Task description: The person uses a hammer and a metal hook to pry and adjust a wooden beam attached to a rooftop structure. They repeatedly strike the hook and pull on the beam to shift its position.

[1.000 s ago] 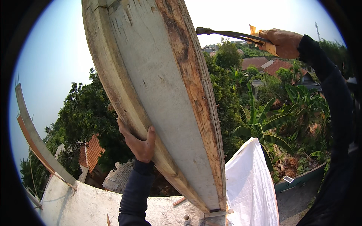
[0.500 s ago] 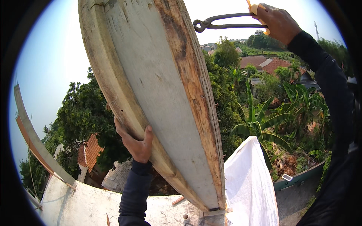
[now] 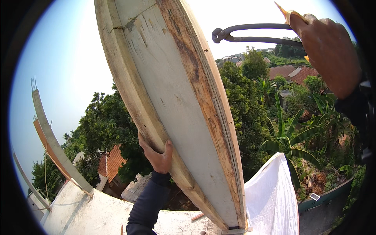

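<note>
A tall formwork panel (image 3: 182, 102) stands upright before me, with a grey plywood face and rough wooden strips along its sides. My left hand (image 3: 159, 158) grips the wooden batten (image 3: 145, 113) on its left edge, thumb on the near face and fingers passing behind. At the upper right, my right hand (image 3: 331, 56) is closed around the handles of dark metal pincers (image 3: 221, 35). Their jaws are just right of the panel's edge, apart from it. A nail (image 3: 230, 123) sticks out of that right edge. An orange-yellow strip (image 3: 293, 16) wraps a finger of my right hand.
At the panel's foot is a pale concrete slab (image 3: 86, 211). A white sheet (image 3: 272, 192) hangs right of the panel. Concrete columns (image 3: 55, 137) rise at the left. Beyond and below are trees, banana plants (image 3: 291, 129) and tiled roofs (image 3: 305, 74).
The view has shifted, so the panel sits further right and more of its right side shows. My right hand and the pincers have come nearer and to the right. The left hand keeps its grip.
</note>
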`<state>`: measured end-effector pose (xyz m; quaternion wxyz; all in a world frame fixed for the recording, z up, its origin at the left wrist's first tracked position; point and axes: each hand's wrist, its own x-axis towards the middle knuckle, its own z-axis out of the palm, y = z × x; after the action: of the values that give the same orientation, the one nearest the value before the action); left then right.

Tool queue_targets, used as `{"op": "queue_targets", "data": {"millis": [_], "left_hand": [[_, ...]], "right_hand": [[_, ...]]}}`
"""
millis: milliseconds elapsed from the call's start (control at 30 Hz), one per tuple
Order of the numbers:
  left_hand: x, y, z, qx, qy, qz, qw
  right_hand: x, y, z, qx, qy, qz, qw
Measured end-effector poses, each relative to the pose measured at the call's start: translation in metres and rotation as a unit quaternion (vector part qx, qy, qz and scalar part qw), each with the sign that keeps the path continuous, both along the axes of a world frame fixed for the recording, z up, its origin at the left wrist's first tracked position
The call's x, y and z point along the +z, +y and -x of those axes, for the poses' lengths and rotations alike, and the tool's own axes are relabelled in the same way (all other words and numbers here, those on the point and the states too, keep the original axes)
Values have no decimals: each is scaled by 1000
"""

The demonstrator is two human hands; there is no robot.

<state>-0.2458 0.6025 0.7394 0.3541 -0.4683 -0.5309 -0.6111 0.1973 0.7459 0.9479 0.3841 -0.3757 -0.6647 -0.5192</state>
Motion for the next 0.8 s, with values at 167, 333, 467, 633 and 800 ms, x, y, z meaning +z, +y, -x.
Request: {"op": "queue_targets", "data": {"millis": [167,333,467,633,800], "left_hand": [[0,-1,1,-10,1,-5,1000],[-2,1,6,10,8,3,1000],[-4,1,7,-8,-1,-1,1000],[-3,1,5,8,-2,4,1000],[-2,0,3,-3,-5,6,1000]], "right_hand": [[82,53,-9,270,132,555,775],[43,86,23,480,164,532,678],[16,82,31,240,9,253,937],[3,100,46,229,9,146,962],[-15,120,66,246,29,17,969]]}}
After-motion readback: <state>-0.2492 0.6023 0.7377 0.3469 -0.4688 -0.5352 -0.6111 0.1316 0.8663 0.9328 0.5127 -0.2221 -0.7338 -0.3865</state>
